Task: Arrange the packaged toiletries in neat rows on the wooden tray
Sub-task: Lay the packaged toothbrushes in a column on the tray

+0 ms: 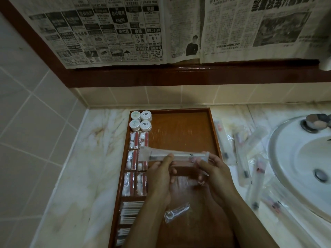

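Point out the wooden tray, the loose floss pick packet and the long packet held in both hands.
wooden tray (179,133): head view, bare floor near its far end.
floss pick packet (176,212): head view, middle of the clear wrapper.
long packet (180,155): head view, midway along it, between the hands.

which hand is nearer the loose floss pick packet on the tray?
Left. The left hand is above the floss pick packet, its forearm beside it; the right hand is farther right.

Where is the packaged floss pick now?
In the head view, the floss pick lies alone on the tray, near its front, below both hands, right of the sachet rows.
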